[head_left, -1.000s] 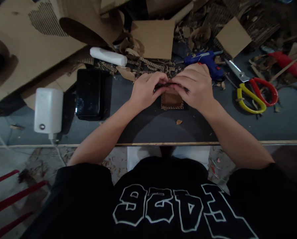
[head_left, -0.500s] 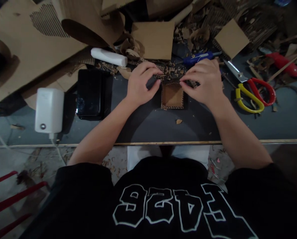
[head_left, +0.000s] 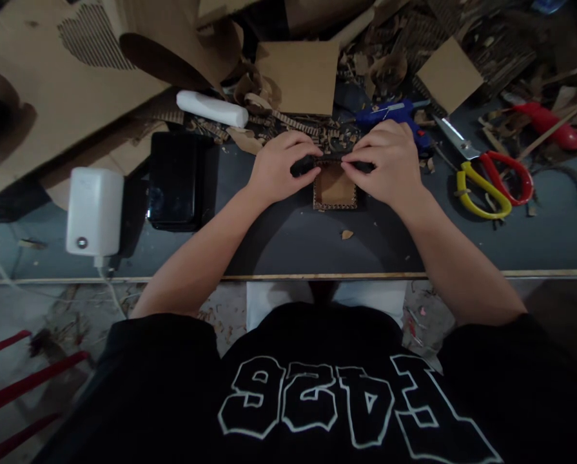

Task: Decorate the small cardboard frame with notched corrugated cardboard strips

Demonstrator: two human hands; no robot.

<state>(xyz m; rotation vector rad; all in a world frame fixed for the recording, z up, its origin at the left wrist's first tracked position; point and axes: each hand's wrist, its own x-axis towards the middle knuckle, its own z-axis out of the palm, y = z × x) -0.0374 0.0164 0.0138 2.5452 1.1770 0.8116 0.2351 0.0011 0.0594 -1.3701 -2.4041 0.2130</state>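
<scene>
A small square cardboard tray (head_left: pixel 335 188) with corrugated walls sits on the dark table (head_left: pixel 288 248) in front of me. My left hand (head_left: pixel 279 166) and my right hand (head_left: pixel 389 164) pinch the two ends of a dark corrugated cardboard strip (head_left: pixel 334 158) and hold it along the tray's far edge. Both hands have their fingers curled on the strip. Whether the strip touches the tray wall along its whole length is hidden by my fingers.
A blue glue gun (head_left: pixel 394 113) lies just behind my right hand, and yellow-and-red scissors (head_left: pixel 491 180) to the right. A black box (head_left: pixel 176 180), a white adapter (head_left: pixel 95 211) and a white glue stick (head_left: pixel 211 108) lie left. Cardboard sheets and scraps (head_left: pixel 298 74) crowd the back.
My hands moved apart with the strip, showing the tray, then came back together. They now press the strip down along the tray's far edge.
</scene>
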